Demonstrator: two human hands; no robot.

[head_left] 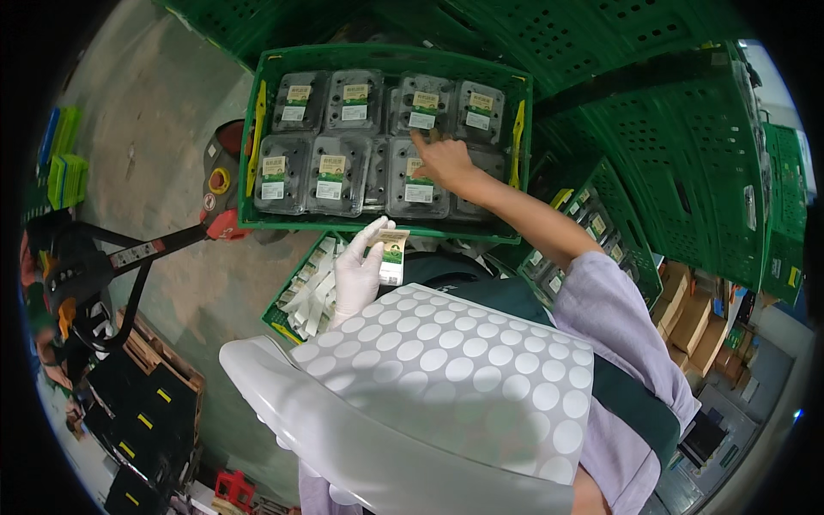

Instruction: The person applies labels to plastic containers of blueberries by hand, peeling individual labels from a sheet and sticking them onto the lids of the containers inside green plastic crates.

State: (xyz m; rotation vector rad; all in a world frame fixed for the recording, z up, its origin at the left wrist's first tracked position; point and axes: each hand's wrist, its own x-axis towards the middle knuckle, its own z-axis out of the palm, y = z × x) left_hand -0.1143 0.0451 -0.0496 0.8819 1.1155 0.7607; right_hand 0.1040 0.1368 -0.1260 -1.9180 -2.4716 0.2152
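My left hand (358, 276), in a white glove, pinches a beige and green label (393, 256) just outside the near edge of a green crate (343, 221). Clear plastic punnets with dark contents fill the crate in rows. Most show a similar label on the lid. My bare right hand (446, 163) reaches over the crate with its index finger extended to the near edge of a labelled punnet (423, 105) in the far row. Its other fingers are partly bent above another labelled punnet (412, 193), and I see nothing held in them.
Below the crate, a second green crate (283, 319) holds crumpled white strips (313, 292). Large green crates (652, 163) stand at the right, with more punnets (592, 225) in one. A pallet jack handle (163, 245) stands at the left. A white-dotted sheet (455, 360) covers the near middle.
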